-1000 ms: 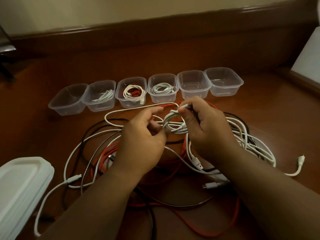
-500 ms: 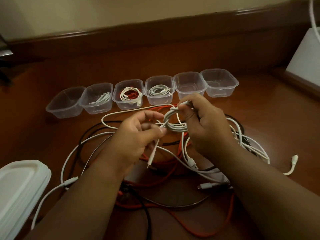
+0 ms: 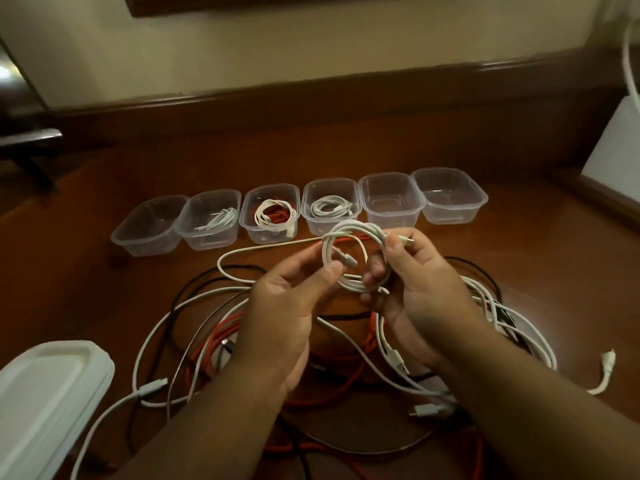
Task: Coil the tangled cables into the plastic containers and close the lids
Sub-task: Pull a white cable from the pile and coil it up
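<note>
Both hands pinch our white coil [image 3: 356, 261]: right hand [image 3: 420, 292] clamps its far side to keep loops gathered, left hand [image 3: 284, 306] grips the near side. Coil stands nearly upright, face toward us, above the cable tangle [image 3: 346, 355], just short of the container row [image 3: 388, 199]; lids [image 3: 45, 393] lie well left.

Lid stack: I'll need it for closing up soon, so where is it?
In the head view the stack of lids sits at the bottom left on the table, left of the left hand and cable tangle.
</note>
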Tool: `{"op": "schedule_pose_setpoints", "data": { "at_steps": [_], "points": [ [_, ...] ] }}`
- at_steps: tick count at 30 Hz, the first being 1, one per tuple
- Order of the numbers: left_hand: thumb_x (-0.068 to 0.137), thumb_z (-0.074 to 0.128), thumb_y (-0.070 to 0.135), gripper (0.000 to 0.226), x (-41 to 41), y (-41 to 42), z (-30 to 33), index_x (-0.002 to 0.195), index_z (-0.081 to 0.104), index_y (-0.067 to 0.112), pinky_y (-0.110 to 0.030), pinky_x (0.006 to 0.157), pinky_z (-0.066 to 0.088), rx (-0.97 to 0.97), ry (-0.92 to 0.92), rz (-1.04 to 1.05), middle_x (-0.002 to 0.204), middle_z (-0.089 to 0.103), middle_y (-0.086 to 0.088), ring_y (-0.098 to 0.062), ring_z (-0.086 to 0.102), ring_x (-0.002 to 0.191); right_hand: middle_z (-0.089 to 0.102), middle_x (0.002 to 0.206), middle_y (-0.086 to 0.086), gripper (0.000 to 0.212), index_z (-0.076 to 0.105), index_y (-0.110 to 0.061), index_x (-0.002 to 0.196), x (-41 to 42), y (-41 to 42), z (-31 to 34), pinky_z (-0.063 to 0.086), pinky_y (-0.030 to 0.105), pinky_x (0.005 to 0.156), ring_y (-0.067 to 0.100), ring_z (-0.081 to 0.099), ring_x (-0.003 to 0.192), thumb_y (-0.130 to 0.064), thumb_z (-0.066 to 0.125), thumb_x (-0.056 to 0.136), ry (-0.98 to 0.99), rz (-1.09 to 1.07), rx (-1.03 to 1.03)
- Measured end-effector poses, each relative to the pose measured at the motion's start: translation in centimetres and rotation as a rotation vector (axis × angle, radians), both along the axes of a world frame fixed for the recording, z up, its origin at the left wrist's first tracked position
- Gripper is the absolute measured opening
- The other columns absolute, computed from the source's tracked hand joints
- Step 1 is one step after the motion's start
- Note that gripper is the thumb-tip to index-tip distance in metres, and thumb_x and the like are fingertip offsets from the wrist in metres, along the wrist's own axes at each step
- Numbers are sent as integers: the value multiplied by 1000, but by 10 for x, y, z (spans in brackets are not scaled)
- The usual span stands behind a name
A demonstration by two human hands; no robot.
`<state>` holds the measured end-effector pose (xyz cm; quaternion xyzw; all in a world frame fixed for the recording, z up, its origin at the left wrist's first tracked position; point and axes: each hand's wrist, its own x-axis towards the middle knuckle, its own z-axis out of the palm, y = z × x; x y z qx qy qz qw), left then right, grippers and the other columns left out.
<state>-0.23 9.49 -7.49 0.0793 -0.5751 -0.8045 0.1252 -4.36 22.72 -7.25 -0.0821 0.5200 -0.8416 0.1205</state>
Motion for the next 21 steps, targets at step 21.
{"op": "schedule_pose_setpoints", "data": {
  "at_steps": [21],
  "points": [
    [86, 59, 1, 31, -1, 0, -6, 113, 64, 15, -29, 75, 52, 174, 59, -160, 83, 66, -7, -18, 62, 79, 54, 64, -1, 25, 59, -13, 88, -9, 5, -3, 37, 24, 49, 7, 43, 49, -21, 42, 105, -13, 38, 262]
  ]
}}
